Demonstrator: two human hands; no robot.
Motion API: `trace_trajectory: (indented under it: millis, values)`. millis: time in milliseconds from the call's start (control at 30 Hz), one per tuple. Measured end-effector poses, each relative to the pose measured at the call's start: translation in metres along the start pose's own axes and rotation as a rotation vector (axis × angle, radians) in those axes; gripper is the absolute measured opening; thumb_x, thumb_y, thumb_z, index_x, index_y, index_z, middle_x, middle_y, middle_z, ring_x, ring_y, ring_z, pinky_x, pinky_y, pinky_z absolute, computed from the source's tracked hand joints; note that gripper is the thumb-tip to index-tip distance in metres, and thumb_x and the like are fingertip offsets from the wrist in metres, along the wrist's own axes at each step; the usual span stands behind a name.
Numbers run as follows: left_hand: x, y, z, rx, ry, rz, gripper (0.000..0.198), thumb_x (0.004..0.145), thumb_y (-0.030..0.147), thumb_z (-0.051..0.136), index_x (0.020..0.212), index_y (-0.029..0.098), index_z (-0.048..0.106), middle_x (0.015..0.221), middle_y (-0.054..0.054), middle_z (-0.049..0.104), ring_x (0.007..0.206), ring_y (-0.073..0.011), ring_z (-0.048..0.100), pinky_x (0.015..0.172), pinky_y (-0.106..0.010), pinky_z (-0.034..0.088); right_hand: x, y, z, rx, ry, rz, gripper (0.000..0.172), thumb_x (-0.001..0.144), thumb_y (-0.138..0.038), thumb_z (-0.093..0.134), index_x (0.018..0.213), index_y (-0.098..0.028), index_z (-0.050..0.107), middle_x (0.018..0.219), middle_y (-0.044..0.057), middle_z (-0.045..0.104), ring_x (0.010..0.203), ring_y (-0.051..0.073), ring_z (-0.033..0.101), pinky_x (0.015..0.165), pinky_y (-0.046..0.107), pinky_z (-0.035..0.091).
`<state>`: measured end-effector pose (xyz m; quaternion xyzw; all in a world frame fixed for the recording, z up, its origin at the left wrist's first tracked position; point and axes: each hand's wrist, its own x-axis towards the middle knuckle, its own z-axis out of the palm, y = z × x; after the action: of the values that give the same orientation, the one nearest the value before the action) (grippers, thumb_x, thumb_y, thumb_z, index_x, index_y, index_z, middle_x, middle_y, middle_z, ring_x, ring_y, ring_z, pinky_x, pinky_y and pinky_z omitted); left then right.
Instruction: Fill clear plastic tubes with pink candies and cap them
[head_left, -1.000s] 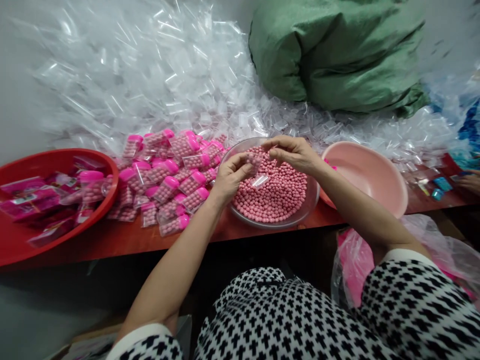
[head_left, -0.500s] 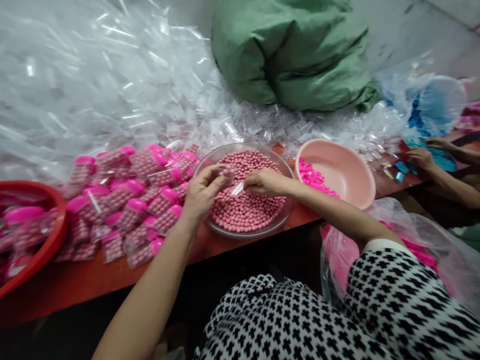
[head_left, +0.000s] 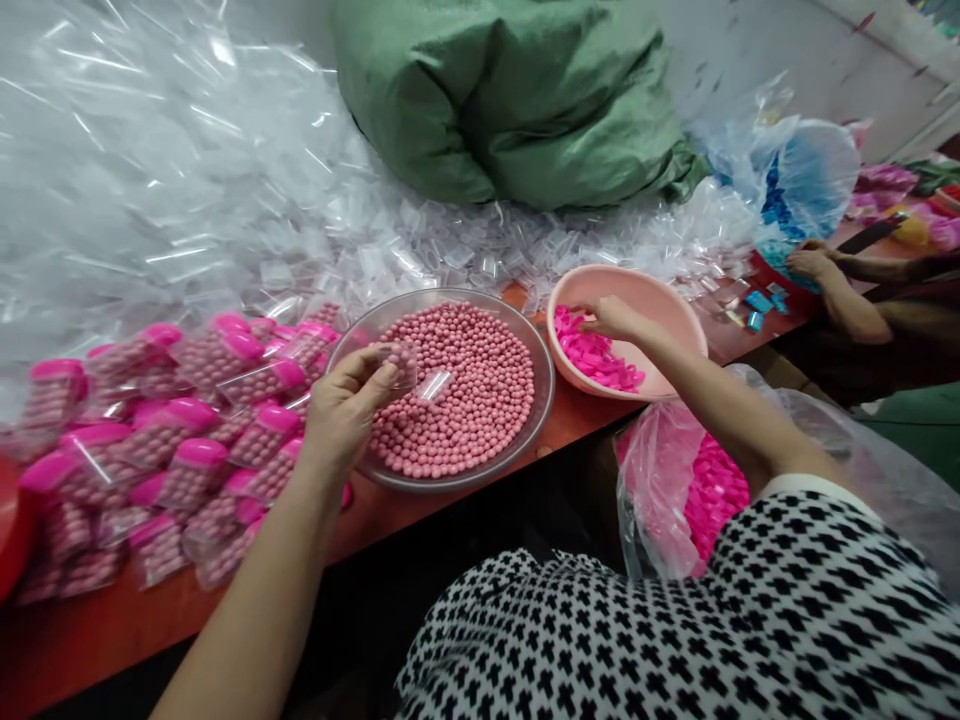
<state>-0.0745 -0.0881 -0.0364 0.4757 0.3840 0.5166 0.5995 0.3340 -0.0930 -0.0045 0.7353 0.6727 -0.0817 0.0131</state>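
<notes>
My left hand (head_left: 349, 405) is closed on a small clear plastic box of pink beads (head_left: 401, 365), over the left side of the round bowl. The bowl (head_left: 546, 395) is full of loose pink beads (head_left: 472, 400), with an unfilled-looking clear piece (head_left: 434, 385) lying on top. To the right, my right hand (head_left: 616, 316) dips into a peach basin (head_left: 671, 330), its fingers stretched out over a heap of bright pink caps (head_left: 596, 355). No object shows in the right fingers, whose tips are partly hidden.
Filled, pink-capped boxes (head_left: 195, 460) pile up at the left beside a red tub (head_left: 11, 530). Clear empty boxes (head_left: 187, 190) heap behind, under a green sack (head_left: 510, 110). A plastic bag of pink caps (head_left: 712, 490) stands below right. Another person's hands (head_left: 814, 265) work far right.
My right hand has left the bead bowl and moved right into the basin of caps. My left hand still holds the box of beads. The view has shifted to the right.
</notes>
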Motion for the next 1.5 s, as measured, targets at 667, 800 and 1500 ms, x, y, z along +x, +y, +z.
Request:
trace_trajectory:
  millis: [667,800,1500]
  values:
    - [-0.035,0.005,0.066,-0.109,-0.269,0.025,0.041,0.073,0.046,0.087,0.1,0.019,0.074,0.131,-0.013,0.069,0.107,-0.0252,0.07,0.086,-0.036,0.063,-0.083,-0.085,-0.011,0.863,0.32,-0.343,0.03,0.084,-0.045,0.073,0.099,-0.02,0.073,0.095,0.005,0.075,0.087,0.02,0.068,0.081,0.035,0.056]
    - [-0.04,-0.001,0.069,-0.137,-0.282,0.017,0.046,0.074,0.05,0.085,0.103,0.017,0.073,0.117,-0.011,0.074,0.097,-0.0222,0.072,0.086,-0.037,0.062,-0.082,-0.141,-0.001,1.152,0.251,-0.39,0.037,0.078,-0.053,0.08,0.092,-0.021,0.068,0.084,0.002,0.072,0.075,0.016,0.066,0.074,0.031,0.057]
    - [-0.032,-0.005,0.011,0.249,-0.185,0.25,0.037,0.085,0.044,0.07,0.112,0.02,0.077,0.101,-0.005,0.076,0.093,-0.0218,0.069,0.085,-0.032,0.056,-0.052,-0.194,-0.015,0.306,0.303,-0.804,0.034,0.093,-0.033,0.064,0.126,-0.023,0.069,0.09,0.004,0.077,0.077,0.016,0.068,0.071,0.025,0.046]
